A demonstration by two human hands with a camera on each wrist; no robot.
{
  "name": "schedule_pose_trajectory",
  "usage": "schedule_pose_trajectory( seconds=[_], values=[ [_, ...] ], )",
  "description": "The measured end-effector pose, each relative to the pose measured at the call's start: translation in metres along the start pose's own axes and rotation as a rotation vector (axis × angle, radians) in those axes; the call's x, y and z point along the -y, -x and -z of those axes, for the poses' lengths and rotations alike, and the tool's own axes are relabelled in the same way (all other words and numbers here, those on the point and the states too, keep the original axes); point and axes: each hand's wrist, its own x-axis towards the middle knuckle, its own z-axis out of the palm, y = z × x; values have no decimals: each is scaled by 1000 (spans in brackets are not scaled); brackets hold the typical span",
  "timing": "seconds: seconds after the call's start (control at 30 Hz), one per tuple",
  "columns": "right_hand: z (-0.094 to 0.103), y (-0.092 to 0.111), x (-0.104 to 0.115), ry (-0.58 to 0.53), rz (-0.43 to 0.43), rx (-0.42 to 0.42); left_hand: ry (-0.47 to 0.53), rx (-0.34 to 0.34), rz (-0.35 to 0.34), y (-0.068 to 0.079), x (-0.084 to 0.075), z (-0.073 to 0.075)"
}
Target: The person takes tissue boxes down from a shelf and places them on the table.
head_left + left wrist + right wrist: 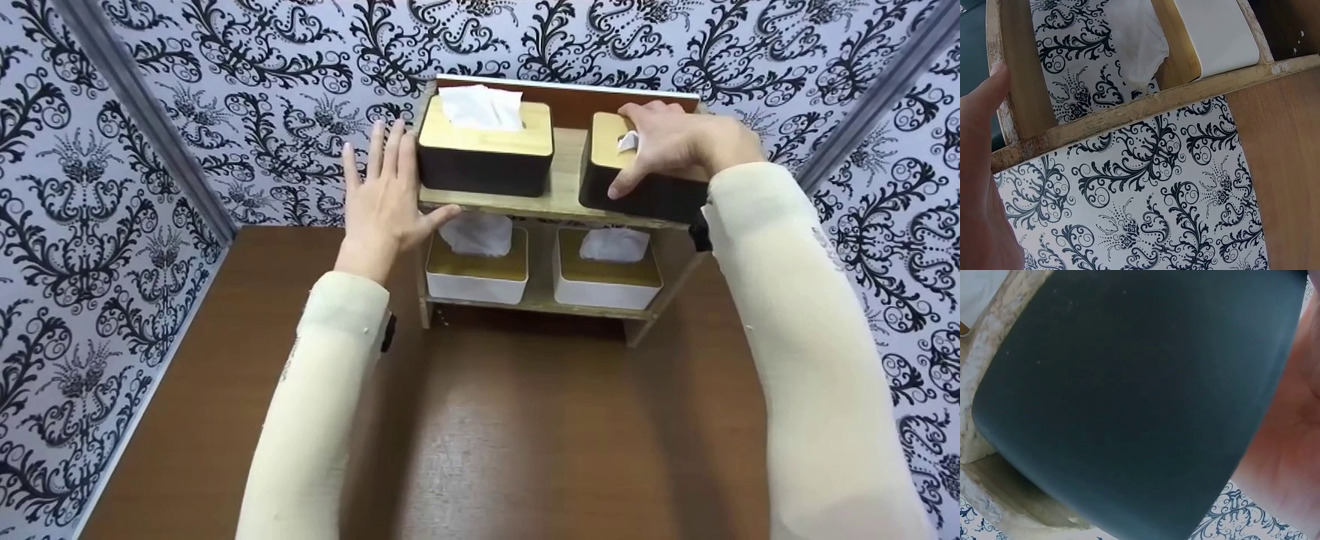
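Observation:
My right hand (670, 141) grips a dark tissue box (598, 182) with a light wooden lid from above, thumb on its front. That box stands on the right of the upper board of a small wooden shelf (564, 171); its dark end fills the right wrist view. My left hand (384, 204) lies along the shelf's left side, fingers straight and pointing up, thumb at the upper board's front edge. Right beside those fingers sits a second dark tissue box (484, 170), a white tissue sticking out of its lid.
Below, the lower board carries two white tissue boxes, a left one (477, 289) and a right one (609, 293), each with tissue showing. The shelf stands on a brown tabletop (510, 435), before patterned walls (285, 82).

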Motion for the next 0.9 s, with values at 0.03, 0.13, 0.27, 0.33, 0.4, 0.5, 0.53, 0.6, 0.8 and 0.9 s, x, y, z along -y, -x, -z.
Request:
schedule_pose_trajectory(
  seconds=[0.03, 0.13, 0.27, 0.33, 0.4, 0.5, 0.53, 0.6, 0.8, 0.9],
  values=[
    [0, 1, 0, 13, -7, -3, -2, 2, -1, 0, 0, 1],
    [2, 4, 1, 54, -11, -32, -5, 6, -3, -1, -1, 3],
    [1, 8, 6, 82, 15, -69, 1, 5, -4, 0, -2, 3],
    [0, 11, 9, 82, 31, -79, 0, 4, -4, 0, -3, 3],
    [0, 13, 12, 88, 38, -80, -3, 7, -5, 0, -4, 3],
    [-1, 18, 17, 95, 44, -75, -4, 11, -7, 0, -4, 2],
    [-1, 20, 19, 99, 42, -74, -3, 11, -8, 0, -4, 2],
    [-2, 24, 22, 110, 44, -81, 2, 11, -9, 0, -3, 2],
    [-8, 35, 30, 108, 78, -106, -2, 22, -4, 0, 0, 0],
    [-11, 41, 34, 113, 98, -110, 5, 21, -6, 0, 0, 0]
  ],
)
